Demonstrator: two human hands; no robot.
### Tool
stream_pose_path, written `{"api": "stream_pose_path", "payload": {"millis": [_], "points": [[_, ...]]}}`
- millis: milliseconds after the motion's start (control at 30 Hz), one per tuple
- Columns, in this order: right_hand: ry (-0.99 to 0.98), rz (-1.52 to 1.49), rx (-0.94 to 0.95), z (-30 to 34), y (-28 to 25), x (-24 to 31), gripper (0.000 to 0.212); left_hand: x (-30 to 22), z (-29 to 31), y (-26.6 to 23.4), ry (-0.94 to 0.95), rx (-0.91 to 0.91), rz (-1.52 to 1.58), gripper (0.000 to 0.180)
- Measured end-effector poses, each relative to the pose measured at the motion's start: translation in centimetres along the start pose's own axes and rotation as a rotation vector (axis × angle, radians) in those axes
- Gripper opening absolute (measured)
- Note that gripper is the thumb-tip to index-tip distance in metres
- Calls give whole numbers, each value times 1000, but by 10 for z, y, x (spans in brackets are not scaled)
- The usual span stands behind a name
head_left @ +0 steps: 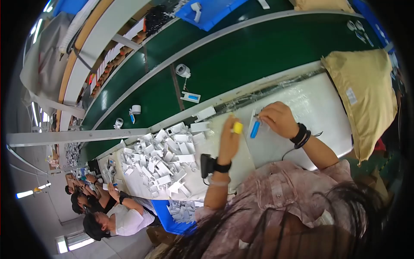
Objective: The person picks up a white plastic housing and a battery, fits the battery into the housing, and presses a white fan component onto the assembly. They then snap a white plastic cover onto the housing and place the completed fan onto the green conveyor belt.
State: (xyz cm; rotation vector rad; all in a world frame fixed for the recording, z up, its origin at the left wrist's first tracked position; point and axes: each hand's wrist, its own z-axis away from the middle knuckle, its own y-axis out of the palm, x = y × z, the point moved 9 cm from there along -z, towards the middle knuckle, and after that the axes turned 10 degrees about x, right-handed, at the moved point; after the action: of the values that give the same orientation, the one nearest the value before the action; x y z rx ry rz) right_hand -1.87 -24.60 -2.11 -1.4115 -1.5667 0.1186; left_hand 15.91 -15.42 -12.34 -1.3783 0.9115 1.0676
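Left hand (229, 140) grips stubby yellow object (237, 127); right hand (279, 119) seemingly pinches slim blue cylindrical piece (255, 130) just beside it, which a loose hold could drop.

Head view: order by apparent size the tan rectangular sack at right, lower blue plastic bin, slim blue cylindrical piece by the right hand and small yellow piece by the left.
1. Tan rectangular sack
2. Lower blue plastic bin (visible part)
3. Slim blue cylindrical piece and small yellow piece: too alike to rank.
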Motion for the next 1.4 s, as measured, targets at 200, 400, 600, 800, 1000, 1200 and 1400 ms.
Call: {"api": "stream_pose_path", "payload": {"millis": [200, 400, 600, 800, 1000, 1200, 1400], "points": [[246, -34, 109, -66, 30, -96, 6, 130, -58, -199, -479, -454, -631, 38], [291, -102, -95, -119, 47, -138, 15, 180, -107, -259, -880, -570, -786, 62], [153, -130, 5, -85, 57, -100, 17, 160, -143, -237, -729, -471, -788, 48], [190, -300, 345, -19, 98, -78, 15, 134, -143, -212, -343, -377, -153, 19], [209, -171, 195, -14, 60, -36, 50, 14, -108, -104, -277, 52, 210, 22], [32, -87, 177, -11, 33, -3, 45, -68, -29, 9, -386, 552, 526, 29], [483, -878, 577, 57, 43, -3, 20, -89, -2, 40, -379, 667, 423, 23]]}}
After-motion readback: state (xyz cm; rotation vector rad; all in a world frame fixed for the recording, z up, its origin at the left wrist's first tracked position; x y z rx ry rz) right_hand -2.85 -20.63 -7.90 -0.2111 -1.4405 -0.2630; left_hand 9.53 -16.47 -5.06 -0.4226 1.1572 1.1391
